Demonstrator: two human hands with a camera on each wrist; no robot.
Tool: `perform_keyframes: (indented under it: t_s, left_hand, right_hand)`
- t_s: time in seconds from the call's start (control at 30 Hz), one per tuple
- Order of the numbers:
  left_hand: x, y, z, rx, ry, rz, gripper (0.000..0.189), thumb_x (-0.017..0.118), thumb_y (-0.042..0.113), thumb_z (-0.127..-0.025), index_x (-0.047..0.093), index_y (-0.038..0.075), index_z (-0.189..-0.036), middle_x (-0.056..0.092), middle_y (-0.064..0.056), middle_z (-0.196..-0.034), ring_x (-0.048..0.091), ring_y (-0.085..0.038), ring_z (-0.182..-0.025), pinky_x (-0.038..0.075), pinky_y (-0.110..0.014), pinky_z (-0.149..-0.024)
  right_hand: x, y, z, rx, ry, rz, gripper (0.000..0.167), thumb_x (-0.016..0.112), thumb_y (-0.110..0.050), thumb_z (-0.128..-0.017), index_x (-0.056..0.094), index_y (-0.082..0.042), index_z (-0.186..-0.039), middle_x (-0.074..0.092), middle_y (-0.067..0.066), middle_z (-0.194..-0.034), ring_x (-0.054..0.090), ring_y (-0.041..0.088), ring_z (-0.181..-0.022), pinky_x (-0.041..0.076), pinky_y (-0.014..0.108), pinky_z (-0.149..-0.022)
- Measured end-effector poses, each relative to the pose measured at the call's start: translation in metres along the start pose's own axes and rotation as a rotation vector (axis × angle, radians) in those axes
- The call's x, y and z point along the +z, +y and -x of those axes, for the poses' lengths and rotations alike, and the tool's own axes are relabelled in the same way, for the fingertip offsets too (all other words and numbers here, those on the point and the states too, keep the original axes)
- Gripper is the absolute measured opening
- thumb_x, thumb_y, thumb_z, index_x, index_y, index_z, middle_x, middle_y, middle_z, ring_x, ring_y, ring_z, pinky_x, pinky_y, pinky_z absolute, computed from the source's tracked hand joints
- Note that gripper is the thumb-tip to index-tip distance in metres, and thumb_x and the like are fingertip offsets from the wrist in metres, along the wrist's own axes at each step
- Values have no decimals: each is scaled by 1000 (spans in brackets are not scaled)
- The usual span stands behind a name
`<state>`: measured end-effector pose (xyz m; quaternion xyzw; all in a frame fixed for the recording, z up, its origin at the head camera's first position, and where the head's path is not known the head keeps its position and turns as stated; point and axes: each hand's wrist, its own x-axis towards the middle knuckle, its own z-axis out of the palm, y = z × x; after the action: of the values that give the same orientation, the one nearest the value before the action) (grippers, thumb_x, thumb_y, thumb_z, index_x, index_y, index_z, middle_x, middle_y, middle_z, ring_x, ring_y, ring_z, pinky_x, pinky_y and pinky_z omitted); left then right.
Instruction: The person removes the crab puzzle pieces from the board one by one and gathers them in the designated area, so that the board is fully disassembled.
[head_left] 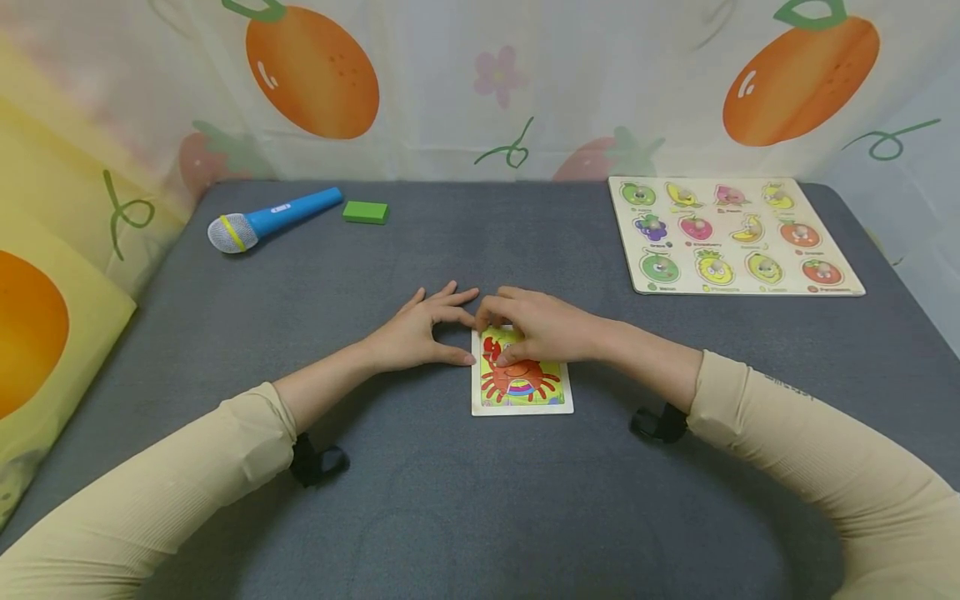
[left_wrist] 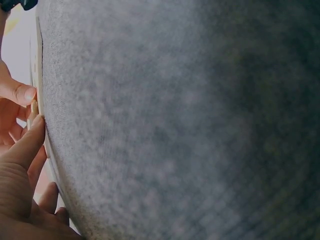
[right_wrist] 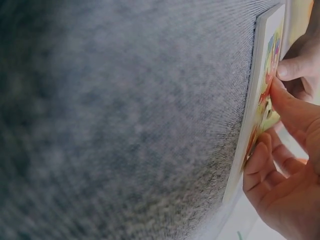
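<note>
Right at the middle of the bench (head_left: 420,483), the crab board (head_left: 532,379) lies flat, and both hands are in on it! The left grip (head_left: 420,329) comes at it from about ten o'clock, fingers loosely extended and spread, closed around nothing, thumb tip up against the board's nine o'clock edge. Over the top, the right grip (head_left: 543,323) has its fingers curled down at the eleven o'clock corner, thumb on the crab's face, seemingly pinching there; the wrist views are edge-on and soft, so whether a loose piece sits between those fingertips I can't tell.

Here's the danger: that left thumb looks like light bracing. Should the right grip press hard towards nine o'clock, the board could skid or swing on the cloth, pivoting about the thumb. If there is a piece in that pinch, tilting it could jam it against the rim or pop its neighbours up. And it's crowded at eleven o'clock: the left fingertips sit just beside the right ones, so a bump could spoil the placement. The blue microphone (head_left: 296,213) at ten and the fruit board (head_left: 738,237) at two look safely out of it.
</note>
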<state>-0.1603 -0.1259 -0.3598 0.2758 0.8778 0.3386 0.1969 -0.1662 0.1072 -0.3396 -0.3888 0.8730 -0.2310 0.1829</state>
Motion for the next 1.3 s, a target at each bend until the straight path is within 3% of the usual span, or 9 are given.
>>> perform_keyframes:
  t_s: [0.3, 0.6, 0.97, 1.13, 1.3]
  left_hand:
    - [0, 0, 1, 6, 0, -7, 48, 81, 28, -81, 68, 19, -126, 31, -4, -163, 7, -32, -157, -5, -65, -123]
    - [0, 0, 1, 11, 2, -8, 48, 81, 29, -81, 68, 19, -126, 31, -4, -163, 7, -32, -157, -5, -65, -123]
    - [1, -1, 2, 18, 8, -11, 47, 81, 28, -81, 68, 19, -126, 31, -4, -163, 7, -32, -158, -6, -65, -124]
    - [1, -1, 2, 17, 11, -17, 48, 80, 28, -82, 67, 19, -127, 32, -4, -163, 7, -31, -158, -5, -64, -124]
    - [1, -2, 1, 19, 8, -23, 48, 80, 29, -82, 67, 21, -127, 32, -4, -163, 7, -32, -157, -5, -65, -124]
  right_hand:
    - [-1, -2, -1, -16, 30, 7, 40, 82, -27, -81, 60, -17, -113, 63, -1, -112, 55, 12, -82, 49, 29, -80]
    - [-2, -4, 0, -2, 46, 34, 42, 83, -30, -80, 61, -18, -114, 65, 0, -114, 62, 14, -91, 53, 32, -81]
    - [-1, -4, 0, 7, 45, 44, 43, 82, -29, -80, 62, -16, -115, 66, 1, -112, 63, 14, -89, 53, 31, -80]
    - [-2, -1, 0, 11, 36, -18, 33, 76, -18, -87, 63, -12, -117, 68, 4, -110, 64, 16, -92, 55, 33, -83]
    - [-2, 2, 1, 9, 53, -69, 18, 64, -13, -95, 65, -9, -113, 69, 4, -104, 59, 15, -85, 52, 32, -79]
